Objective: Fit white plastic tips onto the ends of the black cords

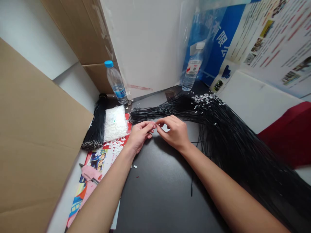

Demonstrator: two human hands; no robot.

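Above the middle of the dark table my left hand [141, 135] and my right hand [174, 130] meet at the fingertips. The right thumb and forefinger pinch what looks like the end of a thin black wire. My left hand is closed too, its thumb pressed on the forefinger against the same spot; what it holds is too small to make out. Just behind the hands lies a long bundle of black wires [160, 111]. A loose black wire [191, 189] hangs or lies below my right forearm. White plastic pieces [116, 144] are scattered left of my left hand, beside a clear bag of them [115, 124].
A wire bunch with metal tips [93, 136] lies at the left. The right side carries a big wire heap [233, 155] with white ends [206, 100]. Two water bottles [116, 82] [193, 69] stand behind. A pink glue gun [91, 178] lies near a cardboard panel [36, 139].
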